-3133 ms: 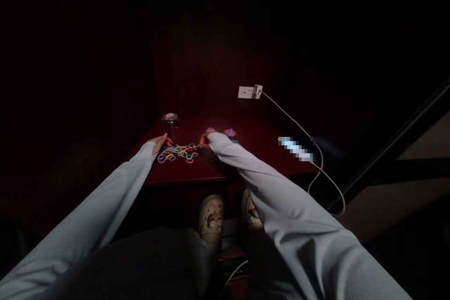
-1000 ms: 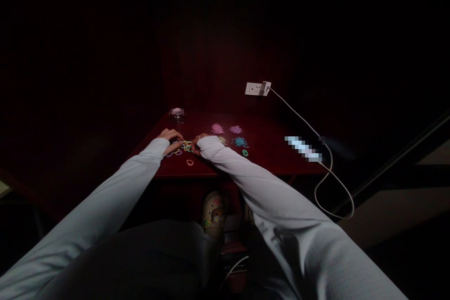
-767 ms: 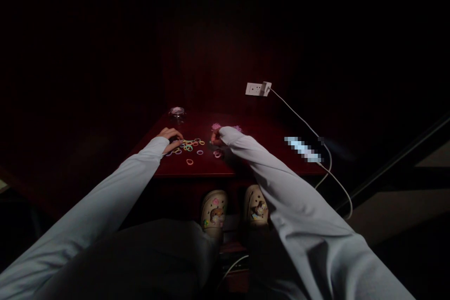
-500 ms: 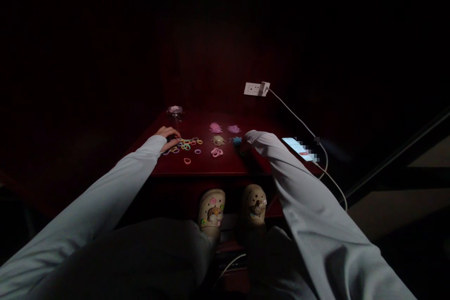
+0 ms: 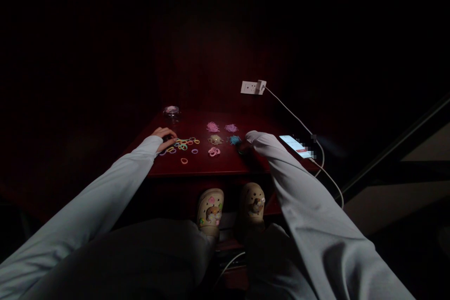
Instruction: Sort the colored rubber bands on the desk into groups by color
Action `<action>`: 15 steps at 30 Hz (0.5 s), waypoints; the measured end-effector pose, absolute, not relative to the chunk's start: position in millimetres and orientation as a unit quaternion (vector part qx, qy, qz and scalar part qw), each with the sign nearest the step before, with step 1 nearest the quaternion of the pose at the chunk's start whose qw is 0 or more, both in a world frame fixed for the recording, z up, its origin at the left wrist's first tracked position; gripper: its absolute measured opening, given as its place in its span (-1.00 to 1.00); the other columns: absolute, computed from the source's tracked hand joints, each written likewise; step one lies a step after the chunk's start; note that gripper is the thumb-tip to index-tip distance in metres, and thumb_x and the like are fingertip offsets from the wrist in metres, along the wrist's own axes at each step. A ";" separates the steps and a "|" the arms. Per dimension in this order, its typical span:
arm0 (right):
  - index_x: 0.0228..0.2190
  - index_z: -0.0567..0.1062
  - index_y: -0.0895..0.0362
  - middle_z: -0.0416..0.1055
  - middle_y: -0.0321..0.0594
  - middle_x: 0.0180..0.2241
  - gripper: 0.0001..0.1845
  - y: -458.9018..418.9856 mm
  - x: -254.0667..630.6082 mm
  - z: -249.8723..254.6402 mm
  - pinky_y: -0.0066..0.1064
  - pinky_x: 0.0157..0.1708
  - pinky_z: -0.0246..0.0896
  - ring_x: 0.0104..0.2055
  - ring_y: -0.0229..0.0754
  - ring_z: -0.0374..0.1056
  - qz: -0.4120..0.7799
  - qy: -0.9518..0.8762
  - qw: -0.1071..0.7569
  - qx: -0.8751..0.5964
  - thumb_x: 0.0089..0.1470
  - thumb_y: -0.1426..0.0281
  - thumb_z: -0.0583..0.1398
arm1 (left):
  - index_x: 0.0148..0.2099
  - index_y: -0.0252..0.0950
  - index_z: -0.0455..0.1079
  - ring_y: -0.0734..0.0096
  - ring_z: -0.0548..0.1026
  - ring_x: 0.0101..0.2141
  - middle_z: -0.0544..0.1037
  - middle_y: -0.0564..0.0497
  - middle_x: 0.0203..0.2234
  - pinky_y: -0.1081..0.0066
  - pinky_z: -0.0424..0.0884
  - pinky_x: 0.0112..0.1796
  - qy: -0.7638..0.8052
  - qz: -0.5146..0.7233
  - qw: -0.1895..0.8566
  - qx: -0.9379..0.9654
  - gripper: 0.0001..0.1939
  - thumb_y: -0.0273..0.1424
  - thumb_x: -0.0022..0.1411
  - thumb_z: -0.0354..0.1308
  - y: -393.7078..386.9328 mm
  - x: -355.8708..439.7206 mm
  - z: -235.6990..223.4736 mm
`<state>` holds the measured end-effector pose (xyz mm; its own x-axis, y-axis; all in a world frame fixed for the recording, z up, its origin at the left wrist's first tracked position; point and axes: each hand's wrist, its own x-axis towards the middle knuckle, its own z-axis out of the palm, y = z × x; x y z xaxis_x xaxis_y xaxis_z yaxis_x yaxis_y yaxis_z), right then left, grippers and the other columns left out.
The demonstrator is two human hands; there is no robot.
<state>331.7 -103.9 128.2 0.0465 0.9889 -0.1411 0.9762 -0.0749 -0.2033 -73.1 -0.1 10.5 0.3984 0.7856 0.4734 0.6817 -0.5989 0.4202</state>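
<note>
A dark red table carries a loose heap of small coloured elastic rings. My left hand rests curled at the heap's left edge, fingertips touching the rings. Sorted little piles lie to the right: pink, lilac, yellowish, blue and pale pink rings. My right hand is down beside the blue pile, almost wholly hidden by its pale sleeve; its fingers do not show.
A small glass jar stands at the table's back left. A lit phone lies at the right edge, its white cable running to a wall socket. My decorated clogs rest under the table. The surroundings are dark.
My right hand went from the loose heap rightward across the sorted piles and now sits by the blue pile. A pale pink group of rings now shows. My left hand stayed at the heap.
</note>
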 end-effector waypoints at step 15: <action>-0.24 0.77 0.27 0.63 -0.06 -0.44 -0.70 -80.3 319.5 129.8 -0.43 -0.33 0.33 -0.25 -0.02 0.57 0.130 -0.700 -0.011 -0.702 -0.07 0.41 0.41 | -0.21 -0.18 0.57 0.14 0.49 -0.15 0.65 -0.06 -0.20 0.17 0.38 0.05 0.437 0.319 0.071 0.838 -0.56 0.06 0.29 0.12 2.9 -75.3 7.2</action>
<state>319.5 -80.3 129.8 -0.0147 0.9801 -0.1980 0.9860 -0.0187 -0.1656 -75.3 2.9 7.2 0.4149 0.7778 0.4721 0.6869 -0.6080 0.3981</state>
